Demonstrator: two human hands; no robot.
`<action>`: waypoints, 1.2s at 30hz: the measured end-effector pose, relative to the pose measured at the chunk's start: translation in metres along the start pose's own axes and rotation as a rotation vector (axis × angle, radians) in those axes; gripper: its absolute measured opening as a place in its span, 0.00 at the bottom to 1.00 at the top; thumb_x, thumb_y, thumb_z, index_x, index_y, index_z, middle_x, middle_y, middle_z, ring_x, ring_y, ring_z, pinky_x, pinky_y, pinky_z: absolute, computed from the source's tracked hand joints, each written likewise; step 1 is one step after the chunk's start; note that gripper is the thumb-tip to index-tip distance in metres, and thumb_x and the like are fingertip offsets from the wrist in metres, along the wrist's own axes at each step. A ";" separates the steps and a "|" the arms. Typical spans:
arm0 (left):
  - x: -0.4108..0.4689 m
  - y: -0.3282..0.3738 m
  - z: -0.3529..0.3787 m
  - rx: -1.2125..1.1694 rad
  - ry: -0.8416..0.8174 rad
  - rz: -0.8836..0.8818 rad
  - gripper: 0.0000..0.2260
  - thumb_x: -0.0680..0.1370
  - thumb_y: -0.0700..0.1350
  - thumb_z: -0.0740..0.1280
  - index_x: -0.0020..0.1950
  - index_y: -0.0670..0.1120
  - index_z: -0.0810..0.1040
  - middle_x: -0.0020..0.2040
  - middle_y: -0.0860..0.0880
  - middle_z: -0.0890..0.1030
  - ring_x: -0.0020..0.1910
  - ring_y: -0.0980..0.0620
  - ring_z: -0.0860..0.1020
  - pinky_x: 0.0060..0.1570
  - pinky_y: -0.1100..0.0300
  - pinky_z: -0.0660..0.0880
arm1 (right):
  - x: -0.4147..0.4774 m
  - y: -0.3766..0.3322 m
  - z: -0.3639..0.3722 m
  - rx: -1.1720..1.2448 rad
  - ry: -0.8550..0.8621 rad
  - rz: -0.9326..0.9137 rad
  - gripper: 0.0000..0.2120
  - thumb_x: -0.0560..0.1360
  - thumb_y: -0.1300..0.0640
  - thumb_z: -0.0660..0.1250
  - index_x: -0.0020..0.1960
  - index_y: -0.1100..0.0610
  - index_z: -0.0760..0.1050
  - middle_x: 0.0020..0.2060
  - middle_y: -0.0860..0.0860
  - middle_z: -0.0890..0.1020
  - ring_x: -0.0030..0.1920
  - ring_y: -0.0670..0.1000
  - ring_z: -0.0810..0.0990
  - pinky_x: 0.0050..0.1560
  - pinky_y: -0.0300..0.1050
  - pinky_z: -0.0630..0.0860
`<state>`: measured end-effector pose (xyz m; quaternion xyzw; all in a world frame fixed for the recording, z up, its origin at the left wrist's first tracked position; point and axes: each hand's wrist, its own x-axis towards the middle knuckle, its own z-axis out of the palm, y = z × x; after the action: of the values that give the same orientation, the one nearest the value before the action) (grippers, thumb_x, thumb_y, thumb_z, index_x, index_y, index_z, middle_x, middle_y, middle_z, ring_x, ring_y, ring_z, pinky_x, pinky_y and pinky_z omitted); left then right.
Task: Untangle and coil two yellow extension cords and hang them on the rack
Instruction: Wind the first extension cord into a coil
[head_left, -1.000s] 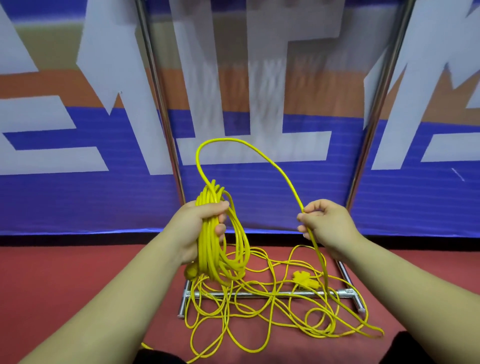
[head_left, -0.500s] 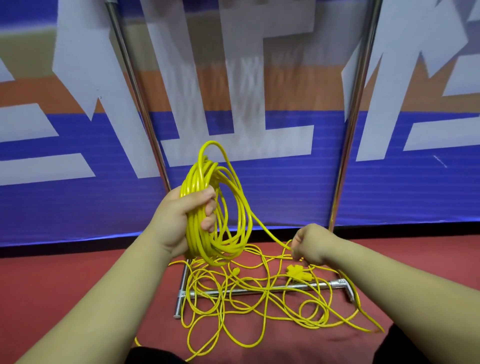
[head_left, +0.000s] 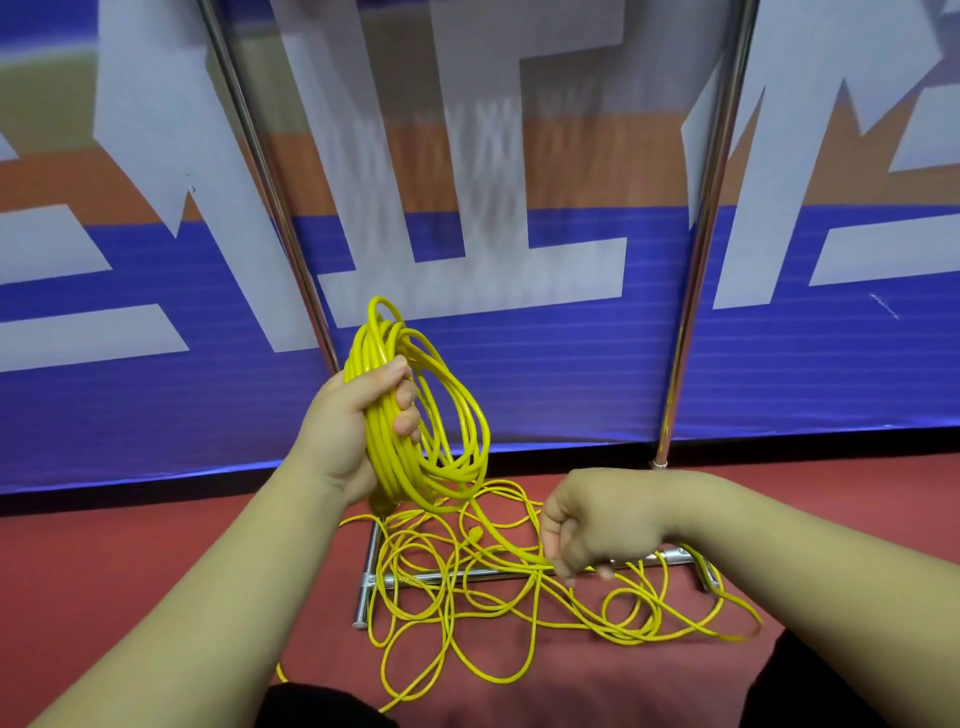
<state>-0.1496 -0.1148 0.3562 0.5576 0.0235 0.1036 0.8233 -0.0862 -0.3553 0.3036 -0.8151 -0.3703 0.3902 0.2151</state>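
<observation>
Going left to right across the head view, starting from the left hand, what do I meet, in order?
left hand → coiled yellow cord that it grips → loose strand running down from the coil → right hand pinching that strand → right rack pole

The rack's two uprights (head_left: 696, 291) are cut off by the top edge. Its base bar (head_left: 415, 578) is crossed by loose yellow cord (head_left: 447, 623) and partly covered by the right hand (head_left: 602, 525), whose fingertips (head_left: 569, 564) are smeared by blur where a strand is pinched. The far loop (head_left: 740, 635) at the right is blurred too. Part of the coil (head_left: 447, 415) is hidden inside the left hand (head_left: 358, 421). Whether the tangle is one cord or two cannot be told.
</observation>
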 end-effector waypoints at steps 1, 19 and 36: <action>0.001 0.000 -0.001 -0.006 0.013 -0.004 0.04 0.75 0.45 0.65 0.43 0.45 0.73 0.30 0.50 0.71 0.22 0.54 0.68 0.26 0.61 0.70 | -0.002 -0.004 0.001 -0.016 -0.028 -0.010 0.04 0.75 0.63 0.70 0.48 0.57 0.79 0.39 0.48 0.85 0.27 0.42 0.78 0.31 0.32 0.72; 0.023 -0.033 -0.017 0.032 0.409 -0.103 0.07 0.81 0.45 0.66 0.47 0.42 0.78 0.34 0.49 0.83 0.28 0.54 0.79 0.29 0.60 0.78 | -0.029 -0.026 -0.018 0.134 0.120 -0.235 0.07 0.75 0.61 0.73 0.47 0.52 0.77 0.38 0.50 0.83 0.32 0.49 0.75 0.33 0.40 0.72; -0.004 -0.076 0.056 0.251 0.086 -0.432 0.08 0.80 0.46 0.69 0.51 0.41 0.77 0.32 0.46 0.78 0.29 0.49 0.80 0.30 0.58 0.77 | -0.049 -0.023 -0.043 0.062 0.921 -0.464 0.12 0.68 0.54 0.80 0.42 0.50 0.77 0.32 0.41 0.82 0.32 0.42 0.79 0.36 0.36 0.74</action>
<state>-0.1342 -0.1938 0.3065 0.6326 0.1898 -0.0551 0.7488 -0.0833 -0.3813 0.3675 -0.7921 -0.3963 -0.0563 0.4609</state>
